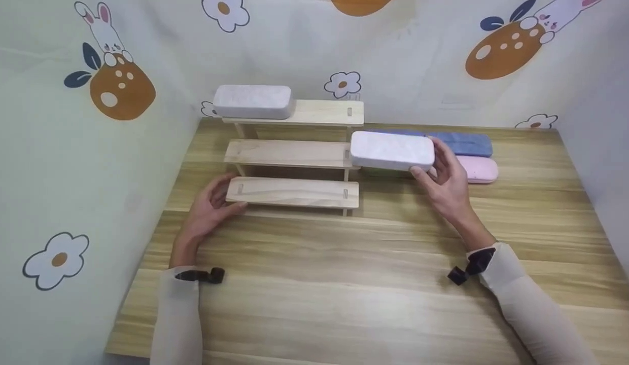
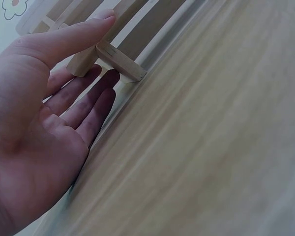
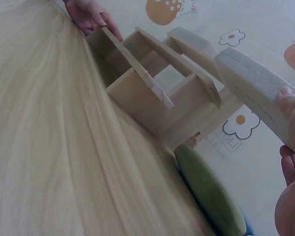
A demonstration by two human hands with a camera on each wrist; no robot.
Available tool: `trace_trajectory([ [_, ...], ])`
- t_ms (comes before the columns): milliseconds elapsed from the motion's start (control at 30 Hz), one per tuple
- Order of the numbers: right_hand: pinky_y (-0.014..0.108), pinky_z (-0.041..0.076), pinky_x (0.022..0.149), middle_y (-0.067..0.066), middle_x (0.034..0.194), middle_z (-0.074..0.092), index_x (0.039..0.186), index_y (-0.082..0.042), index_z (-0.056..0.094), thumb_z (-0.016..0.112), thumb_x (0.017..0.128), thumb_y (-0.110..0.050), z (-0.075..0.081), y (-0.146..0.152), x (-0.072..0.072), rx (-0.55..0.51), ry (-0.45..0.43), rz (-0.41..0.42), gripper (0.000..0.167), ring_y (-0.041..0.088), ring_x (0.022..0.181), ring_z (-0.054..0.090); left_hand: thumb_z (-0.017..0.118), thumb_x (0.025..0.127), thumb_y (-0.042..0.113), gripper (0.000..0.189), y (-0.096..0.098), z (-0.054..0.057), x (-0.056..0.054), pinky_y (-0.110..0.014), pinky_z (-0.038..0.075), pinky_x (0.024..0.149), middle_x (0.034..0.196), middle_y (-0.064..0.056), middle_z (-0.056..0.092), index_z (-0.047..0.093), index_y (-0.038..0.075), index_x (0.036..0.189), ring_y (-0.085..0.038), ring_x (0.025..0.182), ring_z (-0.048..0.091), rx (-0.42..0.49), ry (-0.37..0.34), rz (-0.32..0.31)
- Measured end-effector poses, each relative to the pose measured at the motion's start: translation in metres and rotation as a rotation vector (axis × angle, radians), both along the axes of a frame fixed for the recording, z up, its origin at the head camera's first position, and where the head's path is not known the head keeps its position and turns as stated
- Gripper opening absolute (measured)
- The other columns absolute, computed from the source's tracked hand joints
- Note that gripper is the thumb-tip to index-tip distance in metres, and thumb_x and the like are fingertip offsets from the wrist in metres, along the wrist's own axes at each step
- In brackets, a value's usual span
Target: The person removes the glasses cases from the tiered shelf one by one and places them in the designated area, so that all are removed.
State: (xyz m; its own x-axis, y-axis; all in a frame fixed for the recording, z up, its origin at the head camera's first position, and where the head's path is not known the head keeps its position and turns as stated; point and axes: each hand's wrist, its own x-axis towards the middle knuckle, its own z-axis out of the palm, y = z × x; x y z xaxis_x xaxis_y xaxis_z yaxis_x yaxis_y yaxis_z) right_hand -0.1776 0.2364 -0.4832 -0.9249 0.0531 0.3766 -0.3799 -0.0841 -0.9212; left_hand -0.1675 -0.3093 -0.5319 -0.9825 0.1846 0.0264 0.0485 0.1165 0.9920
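Observation:
A three-tier wooden display rack (image 1: 293, 192) stands on the table. My left hand (image 1: 208, 210) grips the left end of its lowest step, with the thumb along the front edge and the fingers behind and below the board. In my right hand (image 1: 449, 182) is a white glasses case (image 1: 392, 150), pinched at its right end between thumb and fingers. The case is held up beside the right end of the middle step; in the right wrist view, lettering shows on its side. Another white glasses case (image 1: 252, 101) lies on the left part of the top step.
Right of the rack lie a blue case (image 1: 461, 144), a pink case (image 1: 479, 169) and a green case (image 3: 209, 189), partly hidden behind the right hand and the held case. A patterned wall covering (image 1: 294, 50) rises behind the table.

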Motion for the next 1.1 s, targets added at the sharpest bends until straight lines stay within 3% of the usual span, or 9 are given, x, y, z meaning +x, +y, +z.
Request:
trace_trajectory([
  [167,0.024,0.057,0.107,0.017,0.157,0.057,0.16,0.0,0.046,0.077,0.093,0.012,-0.007,0.008,0.005,0.032,-0.032,-0.007,0.074,0.02,0.144,0.058,0.088,0.089,0.001,0.085,0.001,-0.001,0.001,-0.02,0.049,0.118,0.16,-0.016,0.058,0.045,0.006,0.162,-0.02,0.145,0.058,0.001,0.003,0.009],
  [567,0.026,0.044,0.125,0.019,0.155,0.056,0.158,0.005,0.045,0.076,0.093,0.014,-0.013,0.017,0.016,0.012,0.0,0.008,0.072,0.025,0.147,0.054,0.089,0.091,0.009,0.081,0.001,-0.001,0.001,-0.019,0.045,0.121,0.16,-0.013,0.058,0.047,0.013,0.161,-0.021,0.149,0.055,-0.043,-0.003,0.008],
  [833,0.026,0.041,0.128,0.02,0.154,0.057,0.157,0.007,0.045,0.075,0.091,0.017,-0.016,0.031,0.024,0.012,0.011,-0.02,0.074,0.025,0.147,0.054,0.088,0.091,0.006,0.081,0.001,-0.001,-0.003,-0.019,0.048,0.119,0.158,-0.015,0.059,0.047,0.008,0.161,-0.018,0.144,0.059,-0.019,0.015,0.001],
  [1100,0.025,0.043,0.126,0.023,0.156,0.055,0.158,0.005,0.045,0.078,0.09,0.015,-0.026,0.04,0.029,0.099,-0.008,-0.014,0.076,0.023,0.145,0.057,0.087,0.092,0.006,0.08,0.001,0.0,-0.001,-0.019,0.048,0.118,0.159,-0.016,0.058,0.047,0.012,0.161,-0.018,0.144,0.058,-0.026,0.002,-0.007],
])
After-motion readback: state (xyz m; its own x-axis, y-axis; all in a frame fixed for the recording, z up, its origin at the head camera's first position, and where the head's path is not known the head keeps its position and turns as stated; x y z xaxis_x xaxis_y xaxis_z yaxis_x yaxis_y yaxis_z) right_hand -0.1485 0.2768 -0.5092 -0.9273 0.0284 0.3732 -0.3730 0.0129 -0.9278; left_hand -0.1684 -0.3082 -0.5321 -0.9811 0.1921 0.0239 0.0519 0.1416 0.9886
